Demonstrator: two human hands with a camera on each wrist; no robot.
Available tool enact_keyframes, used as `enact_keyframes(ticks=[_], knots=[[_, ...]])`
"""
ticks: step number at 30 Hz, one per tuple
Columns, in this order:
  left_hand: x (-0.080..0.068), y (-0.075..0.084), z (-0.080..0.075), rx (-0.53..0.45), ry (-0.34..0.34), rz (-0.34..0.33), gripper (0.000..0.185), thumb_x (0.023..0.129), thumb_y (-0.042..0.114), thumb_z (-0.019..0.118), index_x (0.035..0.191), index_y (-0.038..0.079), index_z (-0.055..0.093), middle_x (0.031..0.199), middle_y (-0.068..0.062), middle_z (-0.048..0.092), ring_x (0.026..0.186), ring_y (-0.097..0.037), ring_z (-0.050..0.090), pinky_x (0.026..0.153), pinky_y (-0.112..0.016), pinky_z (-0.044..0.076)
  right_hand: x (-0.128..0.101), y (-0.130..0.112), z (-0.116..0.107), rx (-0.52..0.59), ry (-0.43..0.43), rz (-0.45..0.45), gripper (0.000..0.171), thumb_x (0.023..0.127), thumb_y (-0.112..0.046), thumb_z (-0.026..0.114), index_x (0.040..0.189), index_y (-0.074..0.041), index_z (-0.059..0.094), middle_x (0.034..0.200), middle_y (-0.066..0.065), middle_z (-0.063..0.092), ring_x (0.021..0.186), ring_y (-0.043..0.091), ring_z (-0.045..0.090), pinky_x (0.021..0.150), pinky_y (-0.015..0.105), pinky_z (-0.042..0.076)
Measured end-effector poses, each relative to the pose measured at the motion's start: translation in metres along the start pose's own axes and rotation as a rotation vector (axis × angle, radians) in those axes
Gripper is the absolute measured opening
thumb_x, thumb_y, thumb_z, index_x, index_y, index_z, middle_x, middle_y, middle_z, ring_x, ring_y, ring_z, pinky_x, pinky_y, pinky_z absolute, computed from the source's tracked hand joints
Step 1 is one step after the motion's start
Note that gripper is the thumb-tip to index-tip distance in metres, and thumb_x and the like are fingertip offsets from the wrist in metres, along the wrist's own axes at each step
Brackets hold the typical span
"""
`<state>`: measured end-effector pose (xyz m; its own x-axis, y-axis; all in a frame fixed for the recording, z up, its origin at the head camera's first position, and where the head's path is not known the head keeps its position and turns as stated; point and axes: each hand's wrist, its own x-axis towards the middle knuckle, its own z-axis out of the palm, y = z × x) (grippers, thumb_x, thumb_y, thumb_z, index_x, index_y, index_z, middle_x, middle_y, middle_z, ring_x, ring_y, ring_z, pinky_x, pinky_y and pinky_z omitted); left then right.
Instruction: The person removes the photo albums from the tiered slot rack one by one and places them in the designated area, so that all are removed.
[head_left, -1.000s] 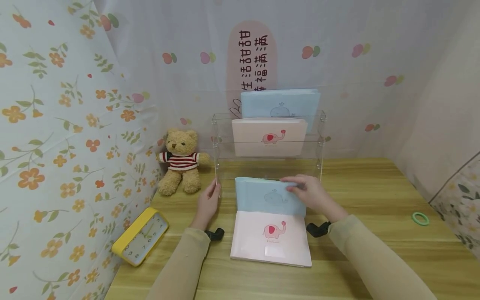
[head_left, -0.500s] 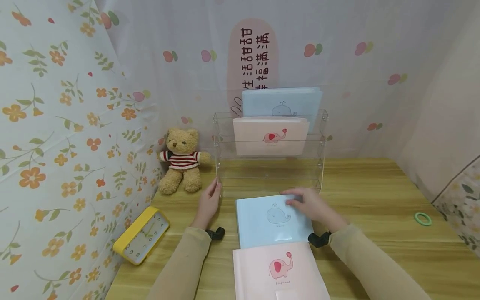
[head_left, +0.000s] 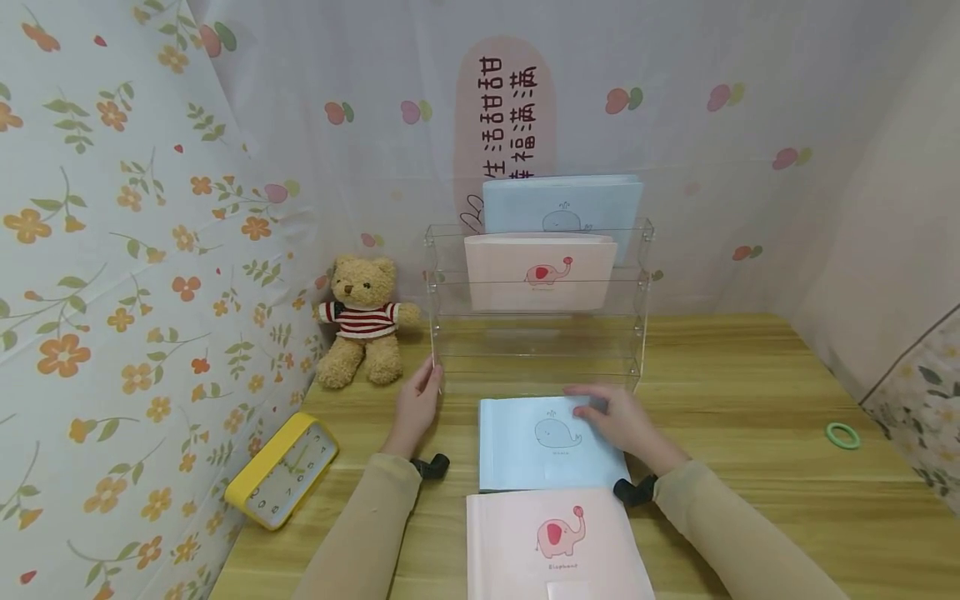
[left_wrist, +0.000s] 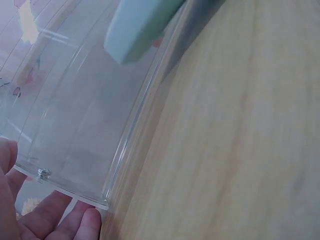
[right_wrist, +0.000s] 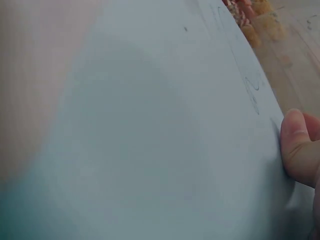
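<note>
Right hand [head_left: 622,417] rests flat, fingers straight, on pale blue whale-print book [head_left: 543,446] lying on wooden tabletop [head_left: 750,400]. Left hand [head_left: 416,404], grip relaxed, touches clear acrylic rack [head_left: 446,333] at its corner.

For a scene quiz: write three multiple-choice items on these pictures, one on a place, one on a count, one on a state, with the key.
1. Where is the clock?
A. table's left edge
B. in the rack
C. beside the green ring

2. How many books stand in the rack?
A. none
B. two
C. four

3. How does the blue book under the right hand lie?
A. upright in the rack
B. open
C. flat on the table, closed

Key: 1 A, it lies left of the left hand, near the teddy. 2 B, one blue behind one pink. 3 C, its whale cover faces up, above the pink book.
</note>
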<state>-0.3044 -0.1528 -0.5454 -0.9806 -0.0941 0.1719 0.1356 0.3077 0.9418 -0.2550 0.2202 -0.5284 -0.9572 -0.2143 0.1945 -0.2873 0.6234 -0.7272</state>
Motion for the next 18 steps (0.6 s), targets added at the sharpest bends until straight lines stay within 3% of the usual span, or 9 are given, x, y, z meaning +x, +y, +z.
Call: enact_keyframes(ticks=[11,18], knots=[[-0.001,0.002,-0.001,-0.007,-0.013,0.002,0.054,0.115,0.040,0.059,0.163,0.013,0.055,0.162,-0.017,0.059,0.151,-0.039,0.058,0.126,-0.055,0.048,0.001,0.009,0.003,-0.010,-0.022,0.008,0.034,0.100,-0.011,0.081,0.134,-0.015,0.080,0.141,0.014,0.077,0.142,0.045,0.064,0.120,0.068,0.049],[-0.001,0.001,-0.001,-0.004,-0.010,0.002,0.054,0.116,0.039,0.059,0.162,0.012,0.056,0.162,-0.017,0.058,0.151,-0.039,0.058,0.126,-0.055,0.048,0.000,0.012,0.005,-0.074,-0.026,-0.003,0.032,0.103,-0.016,0.079,0.135,-0.017,0.080,0.143,0.015,0.076,0.143,0.046,0.063,0.120,0.069,0.048]])
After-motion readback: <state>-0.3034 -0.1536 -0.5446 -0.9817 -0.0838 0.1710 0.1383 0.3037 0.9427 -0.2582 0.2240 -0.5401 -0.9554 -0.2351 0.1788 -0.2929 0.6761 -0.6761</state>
